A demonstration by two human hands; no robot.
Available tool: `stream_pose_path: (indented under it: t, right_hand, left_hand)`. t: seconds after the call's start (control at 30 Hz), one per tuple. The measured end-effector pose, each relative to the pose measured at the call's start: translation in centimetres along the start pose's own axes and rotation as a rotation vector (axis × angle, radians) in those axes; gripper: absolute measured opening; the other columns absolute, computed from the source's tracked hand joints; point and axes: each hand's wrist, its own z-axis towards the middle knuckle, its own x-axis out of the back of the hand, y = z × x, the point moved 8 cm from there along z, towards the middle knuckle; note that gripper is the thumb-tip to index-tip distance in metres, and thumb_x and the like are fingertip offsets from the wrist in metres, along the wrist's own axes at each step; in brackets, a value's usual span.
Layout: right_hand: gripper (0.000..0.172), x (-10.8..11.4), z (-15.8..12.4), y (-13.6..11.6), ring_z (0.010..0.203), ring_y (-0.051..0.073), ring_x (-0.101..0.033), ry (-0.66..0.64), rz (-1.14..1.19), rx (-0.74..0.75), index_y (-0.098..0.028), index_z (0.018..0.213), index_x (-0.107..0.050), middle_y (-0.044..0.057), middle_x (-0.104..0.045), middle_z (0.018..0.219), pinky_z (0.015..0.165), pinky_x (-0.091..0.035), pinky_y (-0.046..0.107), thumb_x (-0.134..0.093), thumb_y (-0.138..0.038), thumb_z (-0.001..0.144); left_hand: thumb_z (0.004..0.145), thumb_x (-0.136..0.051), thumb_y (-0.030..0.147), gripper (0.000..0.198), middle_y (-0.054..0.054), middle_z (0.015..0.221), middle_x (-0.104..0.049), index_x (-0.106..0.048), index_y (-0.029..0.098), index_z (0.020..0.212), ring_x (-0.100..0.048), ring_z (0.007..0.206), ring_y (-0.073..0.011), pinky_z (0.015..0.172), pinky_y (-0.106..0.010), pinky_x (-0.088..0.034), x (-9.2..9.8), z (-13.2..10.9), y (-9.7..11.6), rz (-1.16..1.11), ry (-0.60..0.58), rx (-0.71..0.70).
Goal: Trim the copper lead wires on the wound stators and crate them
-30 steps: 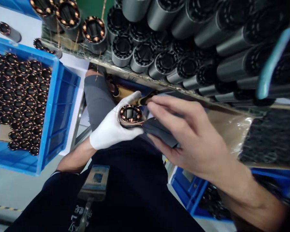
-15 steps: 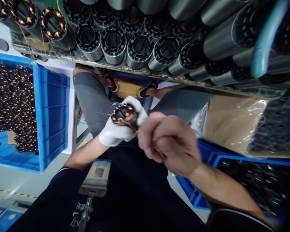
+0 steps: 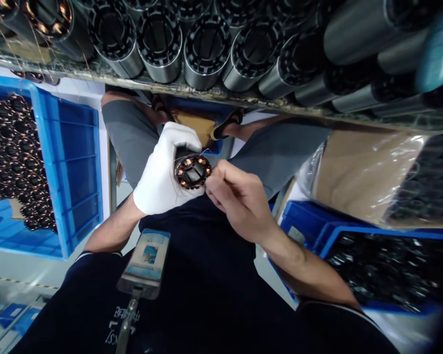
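Along the table (image 3: 243, 98) edge, rows of smooth grey steel cylinders (image 3: 206, 49); at left, blue plastic crate (image 3: 77, 162) of copper-wound stators. Below, white-gloved left hand (image 3: 162, 172) gripping round copper-coiled stator (image 3: 192, 171); bare right hand (image 3: 239, 199) pinching at its rim.

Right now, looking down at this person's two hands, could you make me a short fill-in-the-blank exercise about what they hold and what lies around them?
1. The left hand wears a ____ glove.
2. That hand grips a round part wound with ____-coloured wire, while the bare right hand pinches at its rim.
3. The crate on the person's left is ____ in colour.
4. The metal cylinders lie on a shelf ____ the hands.

Missing words: white; copper; blue; above
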Motion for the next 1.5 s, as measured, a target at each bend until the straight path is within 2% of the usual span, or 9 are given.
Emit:
stream_pose_path:
  t: [0.13, 0.27, 0.4, 0.6, 0.8, 0.93, 1.27, 1.4, 1.5]
  right_hand:
    - [0.039, -1.0, -0.4, 2.2, 0.057, 0.011, -0.043, -0.019, 0.264, -0.085, -0.024, 0.087, -0.059, -0.005, -0.050, 0.075, 0.054, -0.036, 0.028, -0.060, -0.041, 0.123]
    - [0.043, -0.6, -1.2, 4.0, 0.064, 0.011, -0.051, -0.069, -0.072, -0.108, -0.024, 0.086, -0.059, -0.005, -0.054, 0.072, 0.065, -0.039, 0.030, -0.060, -0.044, 0.123]
    - [0.047, 2.7, -1.3, 3.6, 0.065, 0.012, -0.048, 0.007, -0.528, -0.135, -0.022, 0.080, -0.060, -0.004, -0.053, 0.071, 0.066, -0.034, 0.032, -0.067, -0.046, 0.120]
    - [0.034, 1.4, -0.4, -1.6, 0.061, 0.011, -0.053, -0.067, -0.314, -0.028, -0.024, 0.100, -0.071, -0.004, -0.060, 0.077, 0.060, -0.039, 0.030, -0.059, -0.046, 0.124]
    - [0.030, -1.6, -1.5, -3.1, 0.061, 0.010, -0.045, -0.100, -0.789, 0.420, -0.023, 0.084, -0.056, -0.006, -0.057, 0.072, 0.063, -0.037, 0.031, -0.060, -0.016, 0.113]
    - [0.028, -1.6, -2.6, 1.8, 0.067, 0.011, -0.059, -0.250, -0.944, 0.204, -0.021, 0.091, -0.069, -0.003, -0.067, 0.079, 0.062, -0.036, 0.032, -0.061, -0.022, 0.118]
    - [0.029, -1.5, 0.5, 0.0, 0.058, 0.007, -0.058, -0.222, -0.037, -0.052, -0.023, 0.096, -0.081, -0.006, -0.063, 0.071, 0.058, -0.042, 0.025, -0.068, -0.033, 0.119]
    - [0.045, -0.5, 0.1, 0.2, 0.059, 0.010, -0.052, -0.109, -0.251, 0.021, -0.022, 0.075, -0.061, -0.004, -0.058, 0.069, 0.062, -0.040, 0.029, -0.065, -0.034, 0.119]
    - [0.046, -1.5, -0.7, 3.1, 0.065, 0.014, -0.052, -0.188, -0.637, 0.010, -0.022, 0.073, -0.060, 0.001, -0.060, 0.072, 0.065, -0.038, 0.033, -0.057, -0.038, 0.117]
  left_hand:
    - [0.099, -0.093, 0.058, 0.059, -0.011, 0.131, -0.077, -0.069, 0.030, 0.144, -0.080, 0.110, -0.0305, 0.097, -0.049, -0.070, -1.1, -0.8, 0.3, -0.301, -0.070, -0.080]
    - [0.105, -0.078, 0.071, 0.062, -0.010, 0.124, -0.081, -0.063, 0.034, 0.151, -0.077, 0.077, -0.0222, 0.057, -0.034, -0.061, -2.7, -1.3, -2.0, -0.671, -0.161, 0.100]
    - [0.095, -0.092, 0.067, 0.069, -0.010, 0.127, -0.078, -0.066, 0.032, 0.148, -0.081, 0.107, -0.0291, 0.092, -0.045, -0.073, -0.5, -1.0, -1.8, -0.382, 0.071, -0.085]
    - [0.084, -0.097, 0.031, 0.074, -0.011, 0.132, -0.074, -0.065, 0.026, 0.152, -0.077, 0.118, -0.0308, 0.106, -0.049, -0.069, 0.2, -1.4, 1.5, -0.008, 0.080, -0.335]
    - [0.096, -0.093, 0.059, 0.061, -0.013, 0.131, -0.077, -0.070, 0.027, 0.144, -0.080, 0.108, -0.0290, 0.087, -0.042, -0.071, -2.5, -2.6, -0.7, -0.492, -0.264, 0.205]
    - [0.083, -0.090, 0.089, 0.081, -0.008, 0.105, -0.074, -0.071, 0.025, 0.129, -0.061, 0.064, -0.0144, 0.048, -0.028, -0.046, -3.6, -3.2, -2.7, -0.814, -0.195, 0.504]
    - [0.083, -0.104, 0.060, 0.055, -0.005, 0.108, -0.074, -0.075, 0.024, 0.112, -0.073, 0.095, -0.0220, 0.087, -0.037, -0.063, -1.9, -2.0, -3.9, -0.534, -0.071, 0.253]
    - [0.096, -0.095, 0.062, 0.066, -0.007, 0.115, -0.081, -0.070, 0.024, 0.144, -0.078, 0.091, -0.0222, 0.081, -0.037, -0.066, -3.7, -3.5, -4.9, -0.783, -0.145, 0.490]
    - [0.084, -0.106, 0.044, 0.056, -0.004, 0.106, -0.081, -0.078, 0.023, 0.127, -0.077, 0.088, -0.0205, 0.083, -0.036, -0.067, -3.6, -2.9, -4.3, -0.600, -0.027, 0.334]
